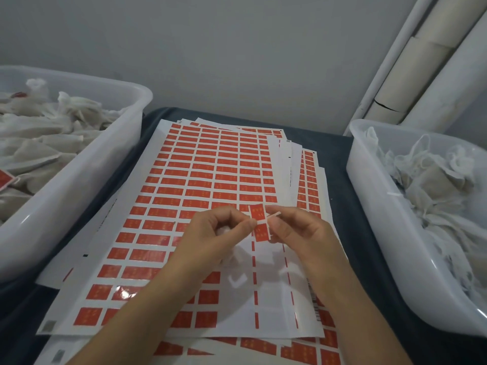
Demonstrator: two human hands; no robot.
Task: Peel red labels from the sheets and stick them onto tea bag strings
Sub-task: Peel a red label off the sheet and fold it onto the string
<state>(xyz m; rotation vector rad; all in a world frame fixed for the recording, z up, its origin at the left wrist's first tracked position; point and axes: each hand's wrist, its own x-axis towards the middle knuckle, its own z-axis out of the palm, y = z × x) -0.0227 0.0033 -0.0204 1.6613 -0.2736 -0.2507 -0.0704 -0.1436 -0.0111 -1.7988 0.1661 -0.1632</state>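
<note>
The peeled red label (259,222) stands upright between the hands, left hand (224,233) pinching its middle, right hand (295,230) pinching the white string (274,215) across it.

Both hands (218,233) (297,230) in pinching grip

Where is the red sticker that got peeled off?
In the head view, the peeled red label is held up between the left hand and right hand, just above the top label sheet, midway between the two tubs.
</note>
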